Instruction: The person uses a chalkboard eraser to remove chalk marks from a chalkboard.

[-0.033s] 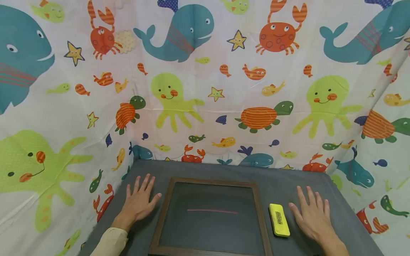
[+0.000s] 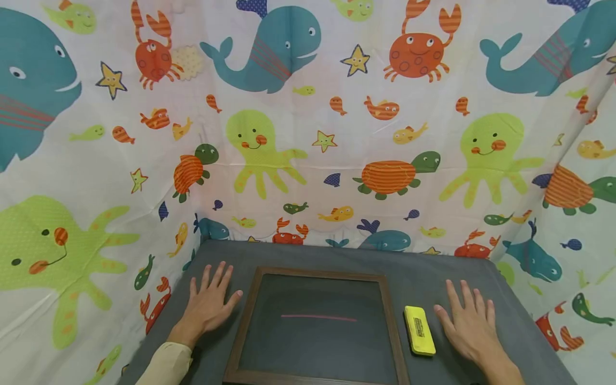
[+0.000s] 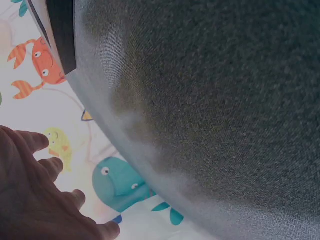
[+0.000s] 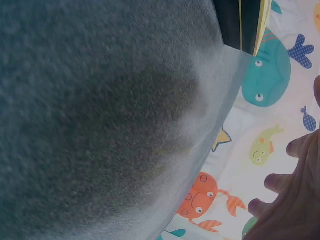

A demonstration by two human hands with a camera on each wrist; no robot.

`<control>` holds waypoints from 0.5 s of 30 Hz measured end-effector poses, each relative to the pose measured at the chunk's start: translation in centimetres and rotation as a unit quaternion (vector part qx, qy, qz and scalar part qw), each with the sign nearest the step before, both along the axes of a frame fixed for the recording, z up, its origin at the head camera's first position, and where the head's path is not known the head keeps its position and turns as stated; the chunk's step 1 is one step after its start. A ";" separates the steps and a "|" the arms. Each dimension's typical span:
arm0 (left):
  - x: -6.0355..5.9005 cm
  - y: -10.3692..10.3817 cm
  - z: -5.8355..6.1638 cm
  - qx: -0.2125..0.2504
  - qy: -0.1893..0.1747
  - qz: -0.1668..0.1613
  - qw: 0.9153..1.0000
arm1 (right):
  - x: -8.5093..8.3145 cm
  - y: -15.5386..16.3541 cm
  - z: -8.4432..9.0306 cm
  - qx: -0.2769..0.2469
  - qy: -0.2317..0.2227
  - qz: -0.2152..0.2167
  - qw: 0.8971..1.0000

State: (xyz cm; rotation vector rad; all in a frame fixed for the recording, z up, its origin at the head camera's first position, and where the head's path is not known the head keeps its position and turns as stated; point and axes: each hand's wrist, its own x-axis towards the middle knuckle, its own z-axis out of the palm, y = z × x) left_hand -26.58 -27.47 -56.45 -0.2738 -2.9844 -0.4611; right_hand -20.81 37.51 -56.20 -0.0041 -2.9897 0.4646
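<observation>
Both hands are lying flat on the grey tabletop (image 2: 423, 267), fingers spread and straight, gripping nothing. The left hand (image 2: 208, 303) is resting just beside the left edge of the chalkboard (image 2: 315, 326), its thumb nearly reaching the wooden frame. The right hand (image 2: 469, 326) is resting to the right of the chalkboard, with the yellow eraser (image 2: 419, 330) lying between it and the frame, just beside the thumb but apart from it.

The eraser is a small flat block, and it is probably light and fairly firm, easy to lift with thumb on one long side and fingers on the other. Its long axis is running away from the person, nearly parallel to the right edge of the chalkboard, with the far end tipping slightly toward the frame. A dark label is showing on its upper face.

The chalkboard is lying flat, its dark surface facing up, and it looks stiff and heavier than the eraser; the frame would be the safe place to hold it. A thin pink chalk line (image 2: 318, 317) is running left to right across the middle of the chalkboard.

Behind and beside the chalkboard, a curtain (image 2: 308, 133) printed with sea animals is hanging around the table. The wrist views are showing only grey cloth, curtain and fingertips.
</observation>
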 end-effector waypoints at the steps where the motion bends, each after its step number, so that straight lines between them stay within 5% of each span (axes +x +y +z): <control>1: 0.0 0.0 0.0 0.002 -0.001 -0.001 1.000 | 0.0 0.0 0.0 0.000 0.002 0.001 1.000; 9: 0.6 -0.1 0.1 0.040 0.011 -0.025 0.999 | 0.2 -0.4 0.5 0.002 0.029 0.006 1.000; 15: 1.4 -0.2 0.0 0.071 0.034 -0.082 0.994 | 0.9 -1.1 1.2 -0.004 0.011 0.001 1.000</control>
